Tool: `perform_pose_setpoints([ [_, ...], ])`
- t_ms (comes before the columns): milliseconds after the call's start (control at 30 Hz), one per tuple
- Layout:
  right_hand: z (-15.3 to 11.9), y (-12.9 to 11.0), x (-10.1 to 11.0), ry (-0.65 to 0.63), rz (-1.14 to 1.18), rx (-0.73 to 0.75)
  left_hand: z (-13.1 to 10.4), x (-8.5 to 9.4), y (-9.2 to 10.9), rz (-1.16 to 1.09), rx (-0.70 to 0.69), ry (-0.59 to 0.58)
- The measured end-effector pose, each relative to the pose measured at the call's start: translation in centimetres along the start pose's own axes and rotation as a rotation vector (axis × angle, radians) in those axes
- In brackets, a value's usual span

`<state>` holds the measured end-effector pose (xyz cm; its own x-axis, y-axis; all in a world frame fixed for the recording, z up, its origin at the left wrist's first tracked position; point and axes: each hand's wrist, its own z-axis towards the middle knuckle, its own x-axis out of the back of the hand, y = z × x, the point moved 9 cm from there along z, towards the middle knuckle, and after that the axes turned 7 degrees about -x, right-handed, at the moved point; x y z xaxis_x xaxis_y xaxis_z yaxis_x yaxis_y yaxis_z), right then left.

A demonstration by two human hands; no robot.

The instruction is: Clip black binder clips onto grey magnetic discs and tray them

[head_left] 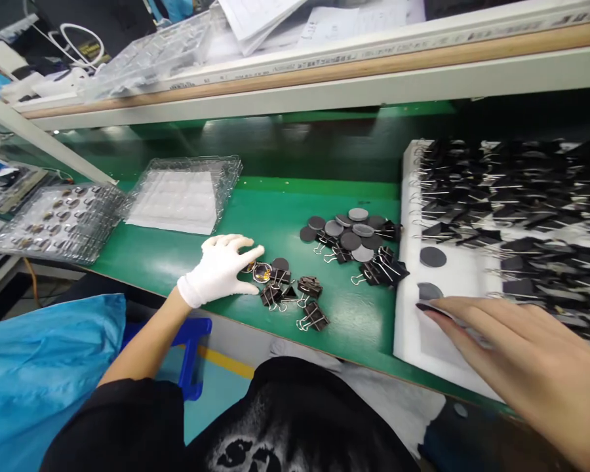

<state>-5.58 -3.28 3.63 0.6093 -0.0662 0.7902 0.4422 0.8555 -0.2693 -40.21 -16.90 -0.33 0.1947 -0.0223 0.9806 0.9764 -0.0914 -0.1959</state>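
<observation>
My left hand [221,270], in a white glove, rests on the green table with its fingers apart, beside small round metal parts [262,273]. Just right of them lie several black binder clips [278,295]. Over the white foam board [408,321] at the right, my bare right hand [516,347] pinches a thin dark disc [435,311] between thumb and fingers. Another black disc [432,257] lies on the foam above it. A pile of black and grey discs [350,240] with binder clips [384,267] sits between my hands.
Rows of black clips [531,196] cover much of the foam board. Clear plastic trays [73,219] are stacked at the left, near another tray with a white sheet [174,196]. A shelf edge [295,82] crosses above the table [255,216]. Blue cloth [54,367] hangs at lower left.
</observation>
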Motion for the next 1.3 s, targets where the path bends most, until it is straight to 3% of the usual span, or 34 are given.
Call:
perform_pose_setpoints([
  [100,0.4,-0.9,0.7,0.048,0.109,-0.059,2.6,-0.8,0.9,-0.047,-0.156,-0.104],
  [233,0.2,1.6,-0.6,0.097,0.465,-0.529,4.9,-1.0,-0.9,-0.056,-0.159,-0.111],
  [300,0.1,1.9,-2.6,0.046,0.739,-0.702,5.8,-0.1,-2.3,-0.016,-0.094,-0.066],
  [400,1.1,0.3,-5.2,-0.056,1.059,-0.781,7.4,3.5,-2.6,0.006,-0.015,0.109],
  [500,2.6,-1.6,-4.7,0.076,1.021,-0.627,9.2,7.2,1.7,-0.111,-0.109,0.199],
  [633,3.1,-5.1,-2.0,0.348,0.624,-0.168,11.0,9.7,9.4,-0.298,-0.333,0.168],
  [733,2.9,-6.1,-2.5,0.287,0.501,0.004,11.7,11.1,11.4,-0.360,-0.378,0.321],
  [833,2.9,-6.1,-3.0,0.178,0.492,0.011,12.0,11.1,12.0,-0.371,-0.424,0.406],
  [933,3.1,-3.9,-3.6,0.161,0.686,-0.300,12.0,10.5,12.9,-0.352,-0.539,0.387],
  [1000,2.9,-2.4,-5.7,0.044,0.957,-0.595,12.0,10.3,13.2,-0.359,-0.612,0.339],
  [1100,2.2,-1.4,-8.3,-0.122,1.291,-0.875,13.0,9.7,11.3,-0.413,-0.548,0.236],
  [1200,1.3,0.6,-8.6,-0.026,1.475,-1.062,14.6,7.9,8.1,-0.291,-0.372,0.128],
  [1300,0.5,1.4,-9.2,0.005,1.615,-1.176,15.6,5.4,7.8,-0.048,-0.396,0.005],
])
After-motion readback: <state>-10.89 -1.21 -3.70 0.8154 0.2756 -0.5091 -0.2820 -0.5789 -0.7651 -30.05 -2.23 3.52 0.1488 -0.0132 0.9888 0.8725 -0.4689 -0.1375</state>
